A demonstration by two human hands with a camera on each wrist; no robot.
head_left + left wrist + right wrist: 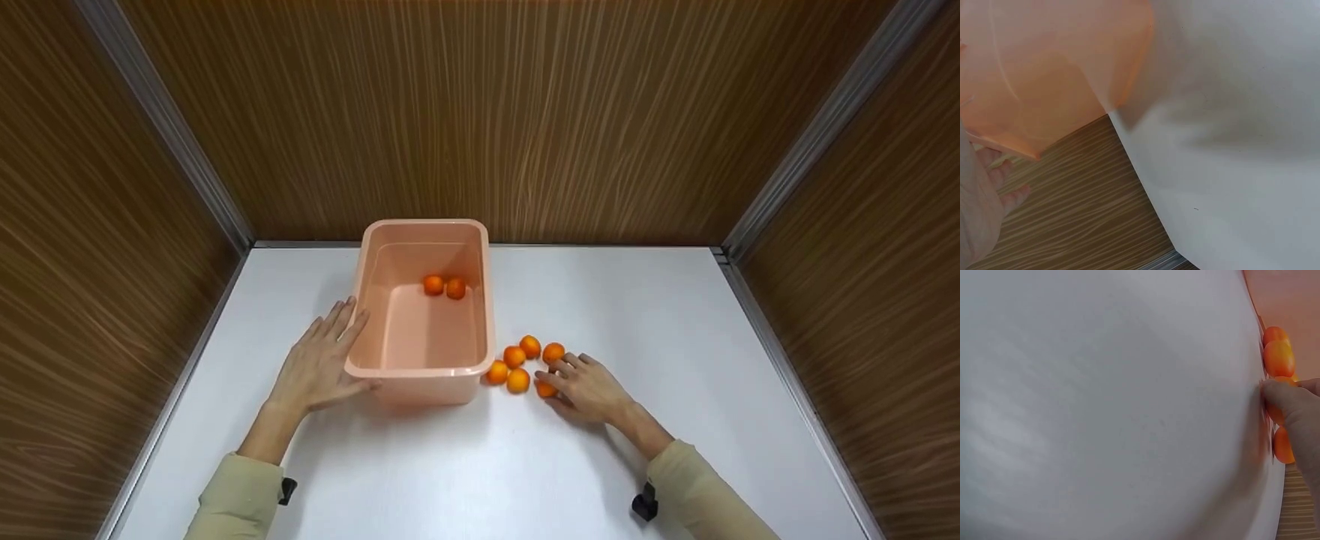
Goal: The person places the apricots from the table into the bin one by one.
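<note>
A pink plastic tub [420, 373] stands on the white table with two small oranges [444, 287] on its floor. My left hand [319, 364] lies flat on the table, its straight fingers against the tub's left wall and the thumb near the front corner. The left wrist view shows the tub [1044, 67] beside those fingers [999, 194]. Several more oranges [516, 364] lie in a cluster just right of the tub. My right hand [559, 379] curls its fingers round the nearest orange [545, 389], which still sits on the table. In the right wrist view a fingertip [1289, 402] presses on that orange [1282, 444].
Wood-grain walls [480, 112] with metal corner strips close in the white table [637, 315] on three sides. Bare table surface shows to the right of the oranges and in front of the tub.
</note>
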